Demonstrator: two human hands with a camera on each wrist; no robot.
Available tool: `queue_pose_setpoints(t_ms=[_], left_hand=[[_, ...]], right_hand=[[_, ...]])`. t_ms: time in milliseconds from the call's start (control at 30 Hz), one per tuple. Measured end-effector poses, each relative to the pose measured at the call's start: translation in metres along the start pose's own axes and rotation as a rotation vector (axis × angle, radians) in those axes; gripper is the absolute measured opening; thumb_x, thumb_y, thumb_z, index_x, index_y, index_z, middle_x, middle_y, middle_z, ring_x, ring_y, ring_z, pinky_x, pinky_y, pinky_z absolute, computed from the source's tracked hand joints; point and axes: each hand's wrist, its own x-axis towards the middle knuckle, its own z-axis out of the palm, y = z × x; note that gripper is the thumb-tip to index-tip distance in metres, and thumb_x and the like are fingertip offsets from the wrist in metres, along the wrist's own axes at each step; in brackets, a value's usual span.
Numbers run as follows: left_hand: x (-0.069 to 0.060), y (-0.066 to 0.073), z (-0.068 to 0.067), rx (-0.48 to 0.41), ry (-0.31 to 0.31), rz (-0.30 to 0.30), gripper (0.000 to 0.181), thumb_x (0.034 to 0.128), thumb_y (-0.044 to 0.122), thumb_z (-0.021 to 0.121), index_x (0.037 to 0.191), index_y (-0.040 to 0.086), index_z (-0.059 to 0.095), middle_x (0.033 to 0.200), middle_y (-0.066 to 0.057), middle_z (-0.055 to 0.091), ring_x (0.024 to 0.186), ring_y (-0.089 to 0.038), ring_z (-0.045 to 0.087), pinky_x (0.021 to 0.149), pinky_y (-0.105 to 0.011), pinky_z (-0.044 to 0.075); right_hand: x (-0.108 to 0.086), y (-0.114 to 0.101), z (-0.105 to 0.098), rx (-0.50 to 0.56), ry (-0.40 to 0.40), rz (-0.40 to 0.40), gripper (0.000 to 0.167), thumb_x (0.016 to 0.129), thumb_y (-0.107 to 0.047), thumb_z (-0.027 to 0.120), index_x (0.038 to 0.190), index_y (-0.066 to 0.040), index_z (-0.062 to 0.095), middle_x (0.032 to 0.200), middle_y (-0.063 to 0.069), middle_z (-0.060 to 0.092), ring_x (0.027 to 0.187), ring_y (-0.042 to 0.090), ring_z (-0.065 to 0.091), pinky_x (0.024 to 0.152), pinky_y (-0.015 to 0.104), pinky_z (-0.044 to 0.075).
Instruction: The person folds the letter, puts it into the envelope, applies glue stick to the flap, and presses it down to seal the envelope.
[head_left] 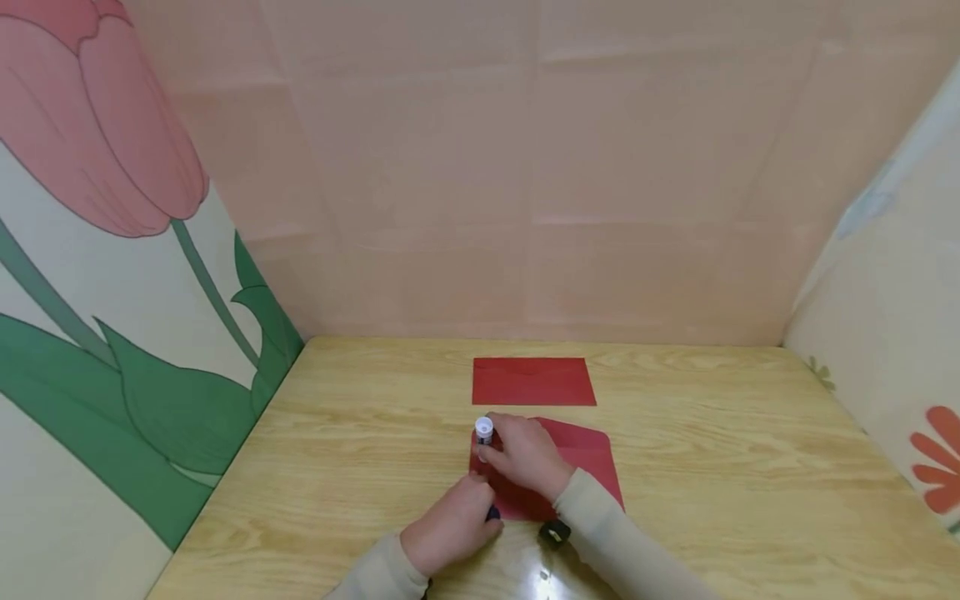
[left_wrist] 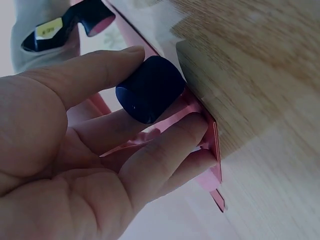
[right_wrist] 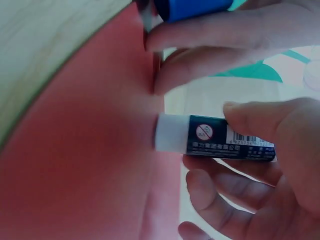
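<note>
A red envelope [head_left: 588,458] lies on the wooden table, its flap spread toward the far side. My right hand [head_left: 528,454] grips a glue stick [right_wrist: 230,137] with a dark label, upright over the envelope's left part. The stick's white end meets the red paper in the right wrist view. Nearer the front, my left hand [head_left: 453,517] pinches a dark blue cap [left_wrist: 150,90] between thumb and forefinger. Other fingers [left_wrist: 175,135] of that hand touch the envelope's edge. In the head view, the right hand hides part of the envelope.
Another red envelope [head_left: 534,382] lies flat just beyond the first one. The wooden table [head_left: 712,450] runs back to a pinkish backdrop [head_left: 540,208], with flower-printed panels at both sides. A black wrist device [head_left: 555,533] sits at the right sleeve.
</note>
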Motion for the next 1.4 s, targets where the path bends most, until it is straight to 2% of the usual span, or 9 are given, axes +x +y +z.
queue_pose_setpoints(t_ms=[200,367,467,633,800,933,1067,1333,1400], left_hand=[[-0.003,0.002,0.002,-0.011,0.020,-0.007,0.018,0.0832,0.012,0.077,0.071,0.008,0.064,0.077,0.004,0.056,0.071,-0.006,0.048,0.066,-0.023,0.044],[-0.003,0.004,0.001,-0.036,0.016,-0.017,0.014,0.0840,0.011,0.078,0.076,0.006,0.067,0.080,0.003,0.057,0.073,-0.007,0.049,0.068,-0.023,0.045],[-0.002,0.004,0.000,-0.029,0.009,-0.029,0.015,0.0842,0.012,0.078,0.077,0.004,0.068,0.081,0.001,0.058,0.078,-0.009,0.052,0.073,-0.025,0.047],[-0.002,0.004,0.002,-0.010,0.012,-0.030,0.016,0.0836,0.013,0.079,0.078,0.004,0.067,0.079,0.000,0.059,0.081,-0.011,0.055,0.078,-0.028,0.049],[-0.002,0.005,0.004,0.000,0.023,-0.020,0.017,0.0823,0.012,0.078,0.073,0.006,0.065,0.079,0.001,0.058,0.078,-0.010,0.053,0.075,-0.027,0.049],[-0.002,0.006,0.003,0.015,0.049,0.002,0.017,0.0807,0.010,0.079,0.071,0.005,0.065,0.083,0.000,0.059,0.077,-0.009,0.053,0.072,-0.026,0.049],[-0.002,0.005,0.002,0.031,0.064,0.015,0.013,0.0802,0.010,0.080,0.079,0.004,0.069,0.089,-0.003,0.065,0.083,-0.011,0.058,0.075,-0.027,0.051],[-0.002,0.006,0.002,-0.016,-0.005,-0.053,0.017,0.0851,0.015,0.079,0.078,0.004,0.068,0.082,0.000,0.058,0.073,-0.008,0.049,0.068,-0.025,0.046],[-0.002,0.006,0.002,-0.018,-0.007,-0.059,0.016,0.0852,0.014,0.078,0.079,0.004,0.068,0.082,0.000,0.058,0.073,-0.008,0.049,0.068,-0.025,0.047]], right_hand=[[-0.011,0.001,-0.017,-0.105,-0.010,0.040,0.025,0.085,-0.035,0.079,0.083,-0.021,0.058,0.064,-0.012,0.051,0.058,0.007,0.048,0.065,0.032,0.042],[-0.006,-0.002,-0.018,0.042,0.019,0.092,0.022,0.086,-0.031,0.080,0.092,-0.020,0.061,0.071,-0.010,0.057,0.061,0.009,0.052,0.063,0.030,0.047],[0.000,-0.004,-0.007,0.119,0.011,0.062,0.019,0.089,-0.029,0.077,0.096,-0.020,0.062,0.077,-0.010,0.059,0.065,0.008,0.054,0.064,0.026,0.049],[0.004,-0.004,0.007,0.024,0.013,-0.001,0.018,0.091,-0.028,0.075,0.093,-0.018,0.060,0.077,-0.010,0.057,0.065,0.007,0.051,0.064,0.025,0.047],[-0.003,-0.003,0.000,-0.044,0.011,0.009,0.021,0.090,-0.035,0.075,0.089,-0.021,0.059,0.071,-0.012,0.054,0.060,0.006,0.049,0.060,0.025,0.043],[-0.011,0.002,-0.011,-0.042,0.020,0.032,0.023,0.087,-0.034,0.078,0.084,-0.023,0.058,0.064,-0.011,0.050,0.055,0.006,0.048,0.057,0.026,0.042],[-0.016,0.006,-0.015,0.006,0.020,0.048,0.023,0.086,-0.034,0.079,0.086,-0.024,0.058,0.064,-0.011,0.051,0.056,0.006,0.048,0.056,0.024,0.044],[-0.030,0.017,-0.027,-0.108,0.050,0.090,0.026,0.082,-0.034,0.082,0.084,-0.023,0.058,0.061,-0.012,0.047,0.056,0.007,0.046,0.061,0.031,0.039],[-0.032,0.019,-0.030,-0.092,0.061,0.096,0.026,0.081,-0.033,0.084,0.085,-0.023,0.060,0.063,-0.013,0.049,0.057,0.007,0.047,0.061,0.030,0.041]])
